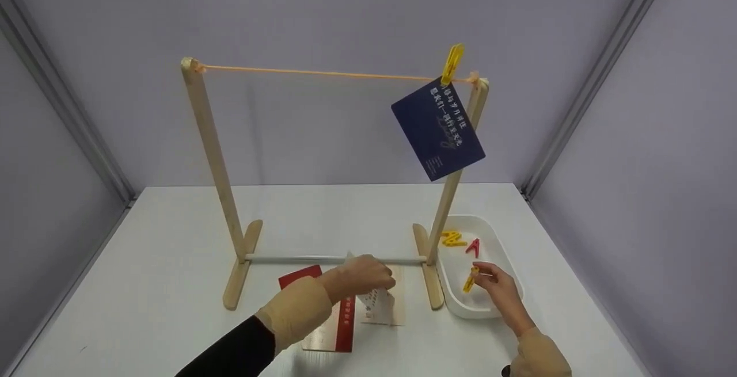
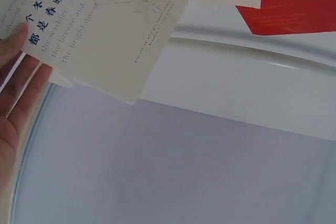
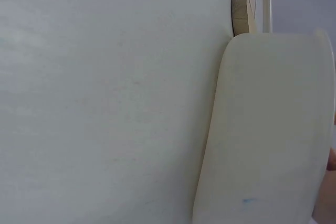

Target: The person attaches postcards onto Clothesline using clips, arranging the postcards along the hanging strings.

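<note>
My left hand [image 1: 364,276] pinches a pale printed card [image 1: 379,306] above the table; in the left wrist view the card [image 2: 113,30] shows blue characters and grey English text, held at its edge between thumb and fingers [image 2: 26,85]. My right hand [image 1: 500,288] pinches a yellow clothespin [image 1: 470,280] over the white tray [image 1: 481,313]. Two yellow clothespins or so [image 1: 453,238] and a red one [image 1: 473,247] lie in the tray. In the right wrist view the tray's outer wall [image 3: 268,129] hides most of the hand [image 3: 332,161].
A wooden frame [image 1: 212,158] carries an orange string [image 1: 322,73]. A dark blue card [image 1: 439,129] hangs tilted near its right end from a yellow clothespin [image 1: 452,64]. Red-and-white cards [image 1: 344,325] and a beige card [image 1: 398,296] lie on the table [image 1: 173,285].
</note>
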Demonstrator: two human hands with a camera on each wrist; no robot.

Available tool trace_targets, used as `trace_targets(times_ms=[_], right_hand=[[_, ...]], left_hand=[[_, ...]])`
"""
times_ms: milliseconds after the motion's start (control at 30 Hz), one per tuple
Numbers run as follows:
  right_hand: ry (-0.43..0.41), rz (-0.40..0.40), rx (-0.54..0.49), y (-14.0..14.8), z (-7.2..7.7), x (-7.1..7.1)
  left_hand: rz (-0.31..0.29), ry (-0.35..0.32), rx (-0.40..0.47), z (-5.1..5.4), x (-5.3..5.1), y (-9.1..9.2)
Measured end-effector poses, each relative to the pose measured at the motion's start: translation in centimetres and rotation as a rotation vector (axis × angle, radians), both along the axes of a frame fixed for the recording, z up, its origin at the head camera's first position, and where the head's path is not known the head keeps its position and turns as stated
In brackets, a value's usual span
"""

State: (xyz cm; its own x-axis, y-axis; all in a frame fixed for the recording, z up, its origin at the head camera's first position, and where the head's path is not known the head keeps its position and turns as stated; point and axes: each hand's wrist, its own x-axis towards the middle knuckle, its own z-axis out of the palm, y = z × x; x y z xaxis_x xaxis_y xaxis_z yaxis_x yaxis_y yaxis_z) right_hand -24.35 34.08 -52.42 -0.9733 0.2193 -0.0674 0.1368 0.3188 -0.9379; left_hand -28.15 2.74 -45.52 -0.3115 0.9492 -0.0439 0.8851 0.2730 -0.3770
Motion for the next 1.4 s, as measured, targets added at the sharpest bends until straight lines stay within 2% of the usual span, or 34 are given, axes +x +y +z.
trace_targets(times_ms=[67,200,367,467,600,667,867,1100,1200,1333,1400], right_hand=[[-0.002,0.004,-0.003,0.1,0.0,0.0],[-0.001,0.010,-0.006,0.2,0.2,0.1],[0.021,0.040,-0.027,0.2,0.3,0.1],[0.012,0.044,-0.003,0.3,0.6,0.0],[-0.013,0.045,0.030,0.6,1.3,-0.2],[-0.016,0.057,0.029,0.8,1.8,-0.3],[-0.022,0.087,0.051,1.1,4.3,-0.7],[0.078,0.121,0.092,1.2,8.9,-1.0],[0.125,0.139,0.137,1.2,11.0,-1.1],[0.174,0.160,0.251,1.2,13.8,-1.3],[0.209,0.172,0.297,1.0,15.4,-1.4]], left_hand=[[0.007,-0.020,0.082,0.3,-0.3,-0.7],[0.022,-0.092,0.308,0.6,-0.7,-2.2],[0.089,-0.259,0.601,0.6,-1.1,-3.9],[0.132,-0.392,0.780,0.5,-1.2,-4.7],[0.151,-0.551,0.981,0.3,-1.3,-5.2],[0.154,-0.598,1.057,0.3,-1.3,-5.3],[0.154,-0.668,1.245,0.7,-1.4,-5.2],[0.189,-0.760,1.436,1.8,-1.6,-4.8],[0.191,-0.784,1.476,3.3,-0.8,-4.7],[0.193,-0.827,1.515,5.5,0.4,-4.5],[0.187,-0.841,1.539,5.8,0.5,-4.4]])
